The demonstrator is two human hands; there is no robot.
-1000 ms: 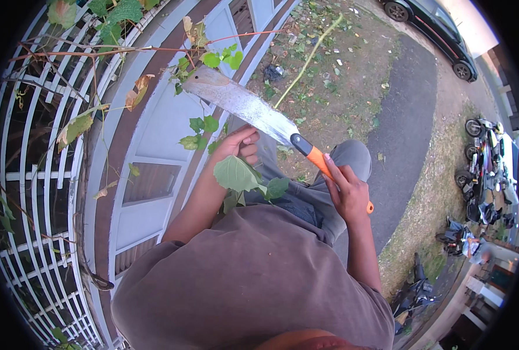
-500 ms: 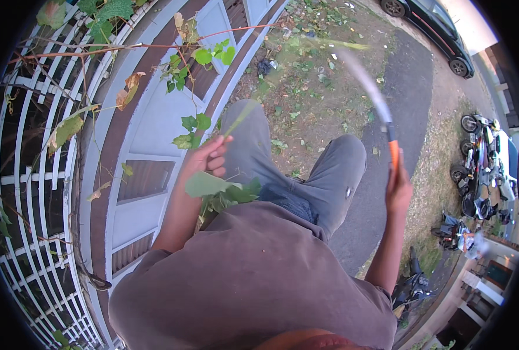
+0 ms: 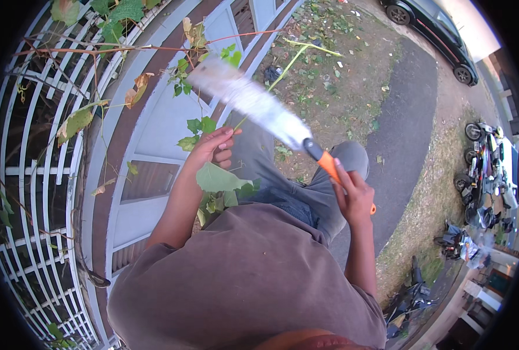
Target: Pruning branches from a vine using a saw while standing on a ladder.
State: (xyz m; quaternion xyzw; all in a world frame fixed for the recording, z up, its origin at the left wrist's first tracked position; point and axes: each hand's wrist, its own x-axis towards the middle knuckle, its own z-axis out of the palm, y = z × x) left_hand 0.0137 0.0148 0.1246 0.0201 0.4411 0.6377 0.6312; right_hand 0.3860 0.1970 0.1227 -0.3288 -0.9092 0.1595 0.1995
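My right hand point(image 3: 354, 196) is closed around the orange and black handle of a machete point(image 3: 259, 111). Its wide pale blade, blurred by motion, points up and left. My left hand point(image 3: 211, 149) pinches a green vine stem point(image 3: 287, 67) that runs away over the ground and forks at its far end. The blade passes across the middle of this stem from my view and hides part of it; whether they touch I cannot tell. Broad green leaves point(image 3: 218, 178) hang just below my left hand, against my shirt.
A white slatted fence point(image 3: 35, 169) and a blue-grey panelled gate point(image 3: 148, 125) stand on the left, with a reddish vine point(image 3: 125, 49) across them. Leaf litter covers the ground point(image 3: 312, 87) ahead. A dark car point(image 3: 434, 32) and several motorcycles point(image 3: 481, 169) are parked to the right.
My right hand has swung the machete left and inward, so its blade now lies across the stem instead of out to the right. My left hand has barely moved.
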